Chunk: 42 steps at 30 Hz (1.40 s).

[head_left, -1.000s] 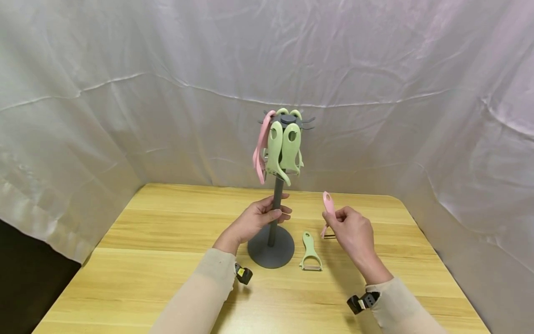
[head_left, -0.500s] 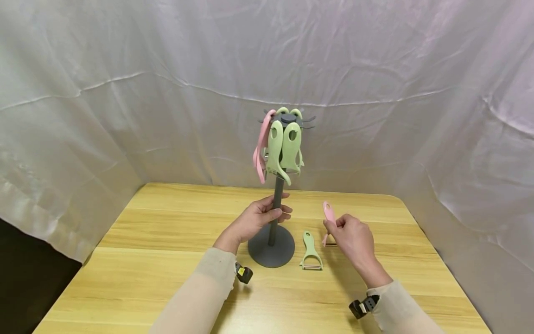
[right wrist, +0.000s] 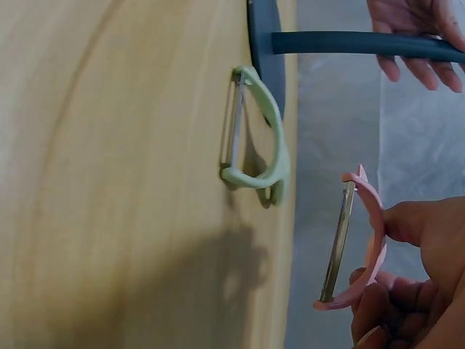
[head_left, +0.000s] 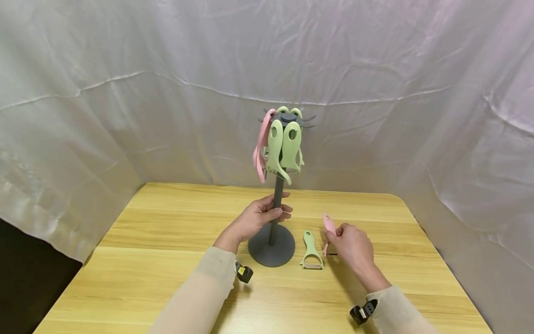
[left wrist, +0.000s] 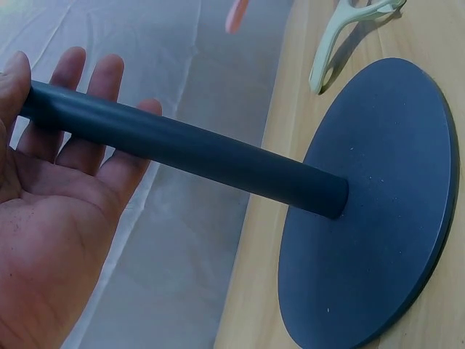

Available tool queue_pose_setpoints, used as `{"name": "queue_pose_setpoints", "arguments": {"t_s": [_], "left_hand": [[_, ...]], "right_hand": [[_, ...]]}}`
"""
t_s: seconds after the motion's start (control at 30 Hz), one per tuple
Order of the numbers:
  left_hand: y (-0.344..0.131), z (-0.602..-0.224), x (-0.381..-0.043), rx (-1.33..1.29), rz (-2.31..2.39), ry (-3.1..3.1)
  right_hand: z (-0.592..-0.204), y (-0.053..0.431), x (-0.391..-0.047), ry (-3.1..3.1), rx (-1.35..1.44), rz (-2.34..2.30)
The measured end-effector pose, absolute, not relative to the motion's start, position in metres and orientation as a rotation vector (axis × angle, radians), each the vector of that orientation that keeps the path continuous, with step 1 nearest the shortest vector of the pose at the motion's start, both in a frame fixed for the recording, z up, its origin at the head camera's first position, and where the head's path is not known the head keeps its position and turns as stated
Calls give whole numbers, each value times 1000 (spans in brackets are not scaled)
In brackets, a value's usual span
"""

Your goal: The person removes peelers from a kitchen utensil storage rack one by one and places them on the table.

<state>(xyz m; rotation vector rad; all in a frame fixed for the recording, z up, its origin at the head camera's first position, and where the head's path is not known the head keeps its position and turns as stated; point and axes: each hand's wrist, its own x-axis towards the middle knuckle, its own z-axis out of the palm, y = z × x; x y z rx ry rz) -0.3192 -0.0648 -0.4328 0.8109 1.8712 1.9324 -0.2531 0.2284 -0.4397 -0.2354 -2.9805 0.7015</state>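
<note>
A dark grey stand [head_left: 279, 186] rises from a round base [head_left: 272, 254] on the wooden table. My left hand [head_left: 250, 221] holds its pole partway up, thumb in front and fingers behind. Low over the table, my right hand [head_left: 353, 246] pinches a pink peeler [head_left: 328, 224] by the handle; in the right wrist view the blade of this peeler [right wrist: 376, 254] points away from the palm. Between the base and that hand, a light green peeler [head_left: 309, 243] lies flat, handle pointing to the back. Several green peelers [head_left: 291, 146] and a pink one [head_left: 262, 144] hang from the stand's hooks.
Bare hooks [head_left: 308, 123] stick out on the stand's right side near the top. Pale curtains [head_left: 187, 130] surround the wooden table [head_left: 146, 260] at the back and sides. A dark area [head_left: 29, 278] shows beyond its left edge.
My right hand has lowered the pink peeler toward the table and slightly nearer to me, beside the green peeler. The left hand stays on the pole.
</note>
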Motion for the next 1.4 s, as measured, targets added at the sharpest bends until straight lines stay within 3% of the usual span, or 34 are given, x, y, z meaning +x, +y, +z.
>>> {"name": "queue_pose_setpoints", "arguments": {"t_s": [1.4], "left_hand": [[-65,-430,-324,858,1912,1843]], "right_hand": [[-475,239,-253,-3090,-280,627]]}}
